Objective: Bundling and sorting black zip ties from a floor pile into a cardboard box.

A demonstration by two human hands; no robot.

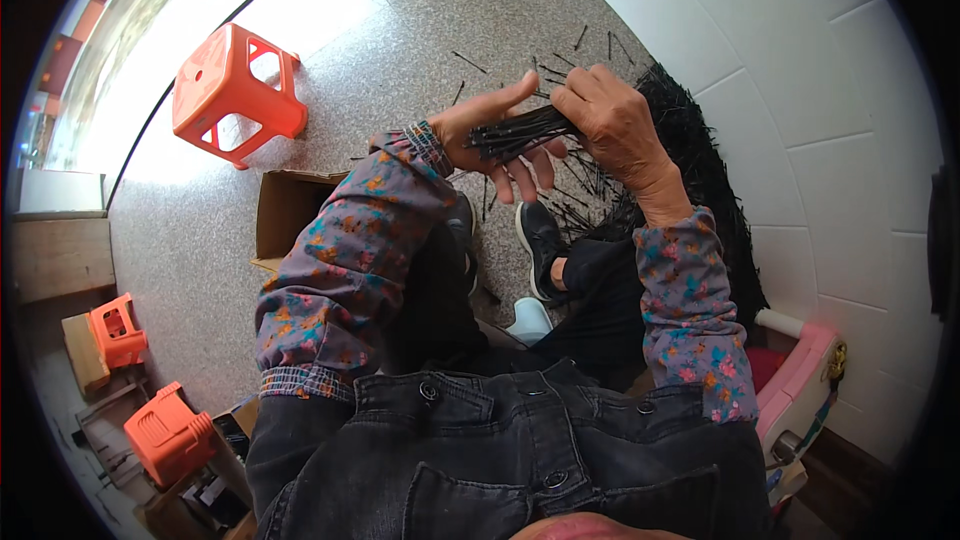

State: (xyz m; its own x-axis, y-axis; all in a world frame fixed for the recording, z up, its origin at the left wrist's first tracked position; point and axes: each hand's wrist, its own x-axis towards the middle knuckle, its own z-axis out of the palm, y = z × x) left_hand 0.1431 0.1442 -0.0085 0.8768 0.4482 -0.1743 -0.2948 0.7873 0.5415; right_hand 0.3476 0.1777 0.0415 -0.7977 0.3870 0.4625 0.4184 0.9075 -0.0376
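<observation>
A bundle of thin black sticks (517, 133) is gripped in my right hand (610, 122), whose fingers are wrapped round its right end. I cannot tell exactly what kind of sticks they are. My left hand (470, 130) is open, thumb stretched out and fingers spread beneath the bundle. The bundle's left ends lie over that palm, touching or just above it. Beyond and below my hands, loose black sticks (590, 190) are strewn on the floor. To the right a large dark heap (695, 130) of similar pieces lies against the wall.
An orange plastic stool (235, 90) stands on the speckled floor (400, 20) at the far left. A cardboard box (285, 215) sits beside my left forearm. More orange stools (170, 435) are at lower left. White tiled wall (840, 170) and a pink-and-white object (800, 380) bound the right side.
</observation>
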